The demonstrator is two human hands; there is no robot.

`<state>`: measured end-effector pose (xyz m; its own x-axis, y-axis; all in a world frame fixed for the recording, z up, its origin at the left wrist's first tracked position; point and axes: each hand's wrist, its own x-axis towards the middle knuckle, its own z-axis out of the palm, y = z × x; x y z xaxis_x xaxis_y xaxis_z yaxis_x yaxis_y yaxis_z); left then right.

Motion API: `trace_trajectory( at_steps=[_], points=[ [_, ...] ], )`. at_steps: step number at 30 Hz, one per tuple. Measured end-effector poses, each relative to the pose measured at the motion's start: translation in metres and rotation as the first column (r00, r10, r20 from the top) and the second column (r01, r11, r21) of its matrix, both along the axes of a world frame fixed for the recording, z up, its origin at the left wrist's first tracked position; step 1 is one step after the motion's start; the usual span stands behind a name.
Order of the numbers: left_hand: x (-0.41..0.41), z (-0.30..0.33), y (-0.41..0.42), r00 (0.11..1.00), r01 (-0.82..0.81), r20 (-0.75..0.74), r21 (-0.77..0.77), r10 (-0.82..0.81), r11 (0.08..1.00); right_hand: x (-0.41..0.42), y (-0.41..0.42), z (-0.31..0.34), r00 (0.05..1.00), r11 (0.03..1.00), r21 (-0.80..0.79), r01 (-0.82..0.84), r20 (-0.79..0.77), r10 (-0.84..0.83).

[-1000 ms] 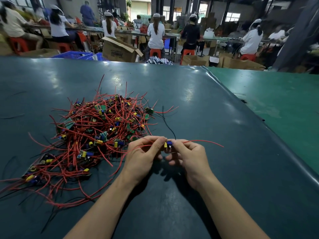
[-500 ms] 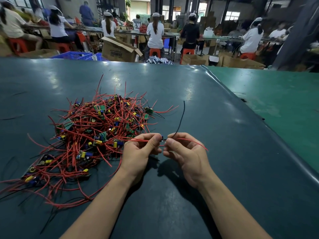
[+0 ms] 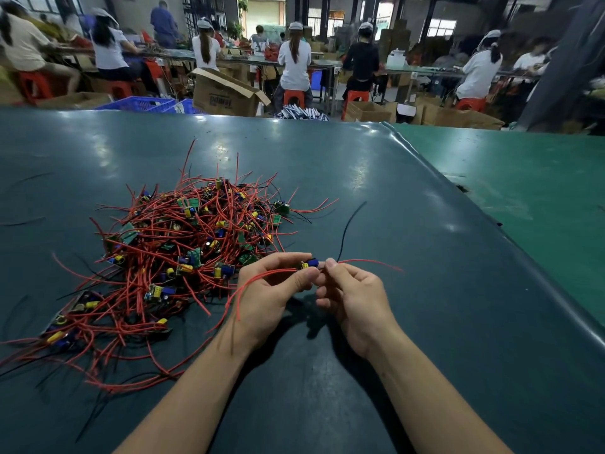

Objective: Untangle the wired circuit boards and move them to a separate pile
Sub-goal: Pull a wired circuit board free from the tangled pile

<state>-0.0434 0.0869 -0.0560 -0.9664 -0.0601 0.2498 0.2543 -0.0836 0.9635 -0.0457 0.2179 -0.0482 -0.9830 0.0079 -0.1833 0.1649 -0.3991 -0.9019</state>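
Observation:
A tangled pile of small green circuit boards with red and black wires lies on the dark table, left of centre. One small board with a blue and a yellow part is pinched between my left hand and my right hand, just right of the pile. A black wire rises from my right fingertips. A red wire trails right, and another red wire loops down over my left hand.
The dark green table mat ends at a raised edge on the right, beside a lighter green table. Loose black wires lie at far left. Beyond the far edge sit cardboard boxes, blue crates and seated workers.
The board is visible again between my fingertips, with both hands a little closer together. The black wire now curves up to the right, and a red wire loops over my left hand.

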Motion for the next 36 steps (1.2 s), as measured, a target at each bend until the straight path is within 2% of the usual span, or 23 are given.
trace_trajectory(
  at_steps=[3, 6, 13, 20, 23, 26, 30, 33, 36],
  points=[
    [-0.001, 0.000, 0.000, 0.999, -0.033, 0.021, -0.005, 0.033, 0.999, -0.001, 0.001, 0.000, 0.997, 0.994, 0.081, 0.069, -0.039, -0.066],
    [-0.003, 0.000, 0.001, 0.997, -0.049, 0.068, 0.032, 0.047, 0.998, -0.002, 0.004, 0.002, 0.991, 0.990, 0.048, 0.135, -0.023, -0.134],
    [-0.003, 0.000, 0.001, 0.997, -0.022, 0.081, 0.046, 0.018, 0.999, -0.001, 0.006, 0.005, 0.998, 0.998, -0.039, 0.058, 0.019, -0.058],
    [-0.005, -0.003, -0.001, 0.993, -0.013, 0.120, 0.115, 0.000, 0.993, -0.002, 0.013, 0.009, 0.995, 0.972, -0.236, -0.016, 0.096, 0.040],
    [-0.005, -0.003, -0.001, 0.990, -0.002, 0.140, 0.174, -0.022, 0.985, -0.001, 0.014, 0.010, 0.992, 0.942, -0.327, -0.079, 0.063, 0.105],
    [-0.005, -0.003, -0.002, 0.988, 0.006, 0.149, 0.189, -0.035, 0.982, 0.000, 0.013, 0.010, 0.994, 0.958, -0.266, -0.104, 0.006, 0.110],
    [-0.004, -0.004, -0.002, 0.989, 0.029, 0.134, 0.179, -0.054, 0.983, -0.002, 0.012, 0.006, 0.996, 0.974, -0.215, -0.070, 0.030, 0.079],
    [-0.004, -0.003, -0.001, 0.993, 0.031, 0.110, 0.138, -0.047, 0.990, -0.001, 0.009, 0.004, 0.996, 0.992, -0.102, -0.069, 0.049, 0.075],
    [-0.003, -0.003, -0.002, 0.995, 0.023, 0.092, 0.085, -0.031, 0.996, -0.001, 0.007, 0.002, 1.000, 1.000, 0.006, -0.024, -0.003, 0.024]
  ],
)
